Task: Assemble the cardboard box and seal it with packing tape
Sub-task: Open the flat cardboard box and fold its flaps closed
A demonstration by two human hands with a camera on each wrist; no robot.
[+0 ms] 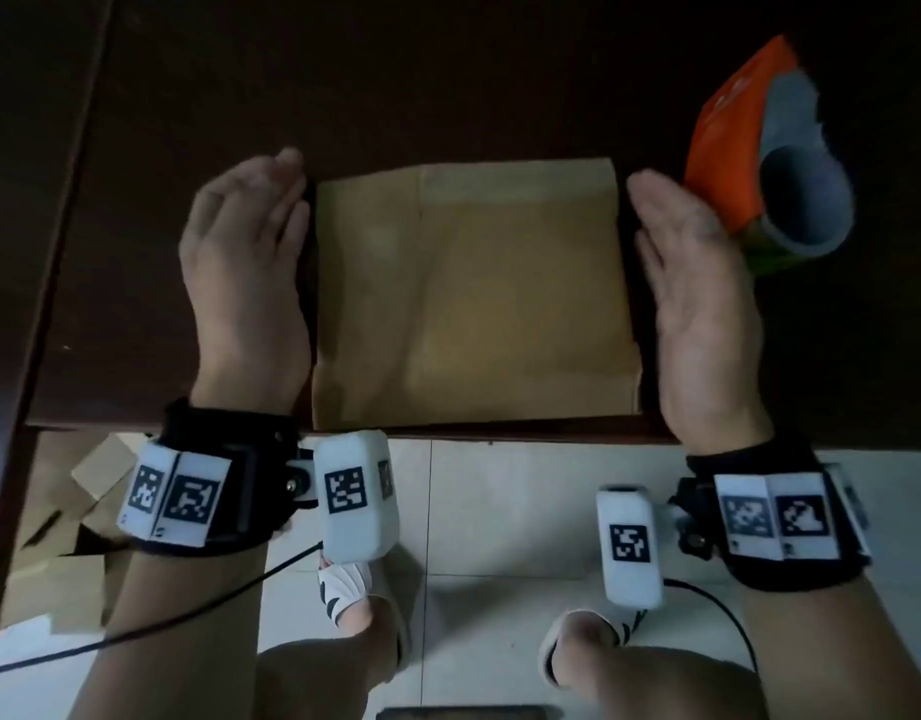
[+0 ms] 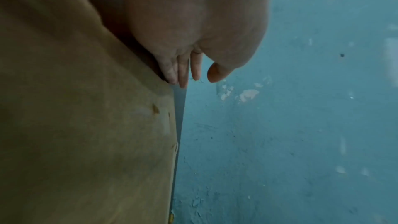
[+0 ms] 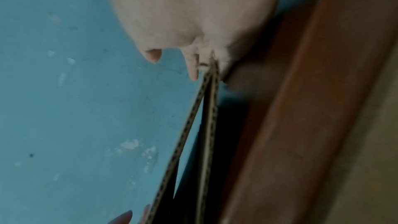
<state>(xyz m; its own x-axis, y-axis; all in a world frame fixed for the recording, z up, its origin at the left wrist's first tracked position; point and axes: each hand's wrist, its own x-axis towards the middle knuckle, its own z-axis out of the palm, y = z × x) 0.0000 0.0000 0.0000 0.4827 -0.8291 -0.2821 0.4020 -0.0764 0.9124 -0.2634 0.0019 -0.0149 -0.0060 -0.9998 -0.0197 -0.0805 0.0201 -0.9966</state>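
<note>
A flattened cardboard box [image 1: 469,298] lies on the dark wooden tabletop [image 1: 136,252] between the two hands, its near edge reaching the tabletop's front edge. The left hand [image 1: 243,262] stands on its edge just beside the box's left side, fingers straight and held together, palm turned toward the cardboard; in the left wrist view those fingers [image 2: 183,72] lie along the box's brown face with the thumb standing a little apart. The right hand [image 1: 700,304] mirrors it at the box's right side, also flat and extended, palm facing the cardboard. In the right wrist view the corrugated edges of two cardboard layers [image 3: 193,125] run away from the right fingertips [image 3: 192,67], parted slightly into a narrow gap (whether the fingers actually press the edge or sit a hair off it cannot be told through the blur). Neither hand curls around anything. Just beyond and outside the right hand sits an orange tape dispenser [image 1: 734,142] carrying a grey roll of packing tape [image 1: 806,200], close to the back of that hand. Both wrists wear black straps with white marker-printed camera units [image 1: 357,501]. Below the tabletop's front edge, outside the left wrist, loose cardboard pieces [image 1: 74,511] lie on the pale tiled floor [image 1: 500,511].
</note>
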